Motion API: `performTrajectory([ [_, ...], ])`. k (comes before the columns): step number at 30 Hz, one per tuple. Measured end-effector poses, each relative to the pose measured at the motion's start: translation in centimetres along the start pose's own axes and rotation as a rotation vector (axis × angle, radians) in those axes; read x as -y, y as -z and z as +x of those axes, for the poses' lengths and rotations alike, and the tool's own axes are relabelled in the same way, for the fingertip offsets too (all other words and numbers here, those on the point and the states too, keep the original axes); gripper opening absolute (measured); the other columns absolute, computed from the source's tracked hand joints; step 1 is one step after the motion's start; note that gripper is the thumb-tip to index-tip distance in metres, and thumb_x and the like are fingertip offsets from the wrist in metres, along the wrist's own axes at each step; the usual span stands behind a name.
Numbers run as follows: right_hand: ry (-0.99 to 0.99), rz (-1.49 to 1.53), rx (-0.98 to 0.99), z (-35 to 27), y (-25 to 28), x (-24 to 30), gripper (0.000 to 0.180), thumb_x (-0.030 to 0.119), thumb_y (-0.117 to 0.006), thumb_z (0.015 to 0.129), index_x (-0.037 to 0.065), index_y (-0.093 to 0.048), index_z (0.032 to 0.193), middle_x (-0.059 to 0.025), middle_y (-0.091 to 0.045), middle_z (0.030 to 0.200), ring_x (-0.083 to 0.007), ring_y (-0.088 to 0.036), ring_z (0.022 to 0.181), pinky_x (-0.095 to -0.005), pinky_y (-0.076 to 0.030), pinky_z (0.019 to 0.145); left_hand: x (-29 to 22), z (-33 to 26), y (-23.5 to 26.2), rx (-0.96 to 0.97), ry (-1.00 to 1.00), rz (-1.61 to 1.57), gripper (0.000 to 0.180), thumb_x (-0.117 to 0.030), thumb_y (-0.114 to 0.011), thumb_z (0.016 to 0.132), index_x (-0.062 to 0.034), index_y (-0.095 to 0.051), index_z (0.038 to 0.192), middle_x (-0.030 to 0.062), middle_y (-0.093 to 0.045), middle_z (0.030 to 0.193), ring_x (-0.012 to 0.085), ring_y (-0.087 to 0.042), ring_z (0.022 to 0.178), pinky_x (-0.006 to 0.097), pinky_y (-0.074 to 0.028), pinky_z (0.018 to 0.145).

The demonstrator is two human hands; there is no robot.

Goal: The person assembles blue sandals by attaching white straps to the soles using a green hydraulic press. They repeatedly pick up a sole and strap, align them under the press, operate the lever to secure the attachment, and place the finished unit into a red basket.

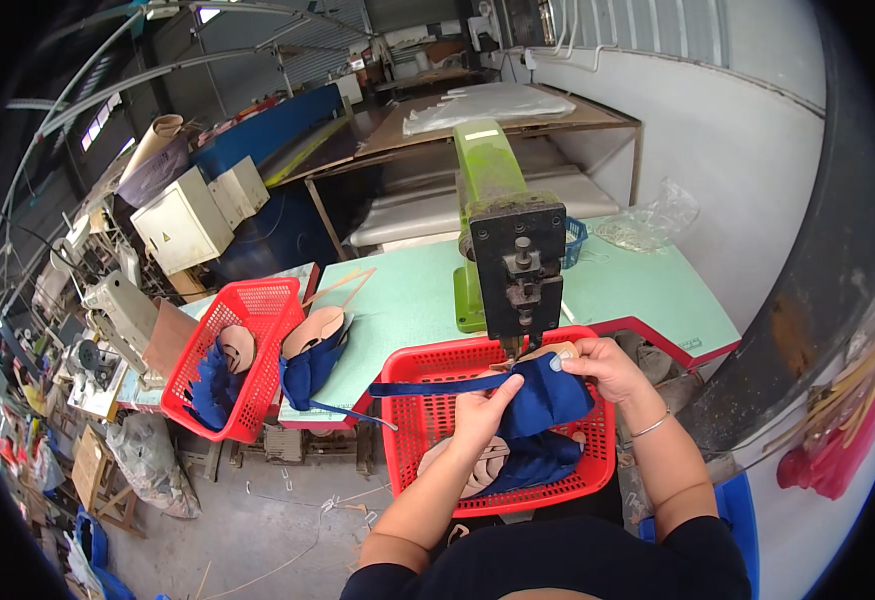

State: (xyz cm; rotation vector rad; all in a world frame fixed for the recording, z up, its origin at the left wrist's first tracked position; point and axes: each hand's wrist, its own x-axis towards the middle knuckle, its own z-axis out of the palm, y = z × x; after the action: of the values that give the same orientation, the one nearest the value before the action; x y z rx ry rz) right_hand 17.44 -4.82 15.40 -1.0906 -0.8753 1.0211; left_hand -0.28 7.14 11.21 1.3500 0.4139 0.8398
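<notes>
While left hand (485, 412) and right hand (605, 368) pinch its edges | blue fabric piece (554, 400), just before green press (489, 165) | probably light, floppy; best held at both sides

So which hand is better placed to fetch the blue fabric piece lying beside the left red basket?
Probably the left hand: it is nearer that blue fabric piece on the green tabletop; the right hand is farther off. Both hold another blue piece, so the left must release first.
</notes>
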Motion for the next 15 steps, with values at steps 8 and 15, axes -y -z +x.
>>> performTrajectory([
  [8,0.017,0.000,-0.017,-0.1,-0.9,0.0,0.020,0.011,-0.067,0.079,-0.003,-0.063,0.093,-0.0077,-0.065,0.091,-0.0107,-0.060,0.082,-0.0224,-0.046,0.075,-1.0,-0.1,-0.4,-0.034,-0.037,-0.144,0.009,-0.009,-0.067,0.080,-0.0020,-0.063,0.081,0.0040,-0.064,0.080,0.0104,-0.057,0.072,0.025,-0.046,0.068],
  [15,0.021,0.006,-0.022,0.2,-3.2,-0.4,0.019,0.011,-0.068,0.079,-0.003,-0.063,0.092,-0.0066,-0.065,0.088,-0.0087,-0.060,0.077,-0.0214,-0.048,0.070,-1.0,-0.1,1.4,-0.057,-0.035,-0.233,0.011,-0.006,-0.064,0.081,-0.0002,-0.063,0.090,0.0066,-0.065,0.089,0.0125,-0.060,0.079,0.028,-0.048,0.075],
])
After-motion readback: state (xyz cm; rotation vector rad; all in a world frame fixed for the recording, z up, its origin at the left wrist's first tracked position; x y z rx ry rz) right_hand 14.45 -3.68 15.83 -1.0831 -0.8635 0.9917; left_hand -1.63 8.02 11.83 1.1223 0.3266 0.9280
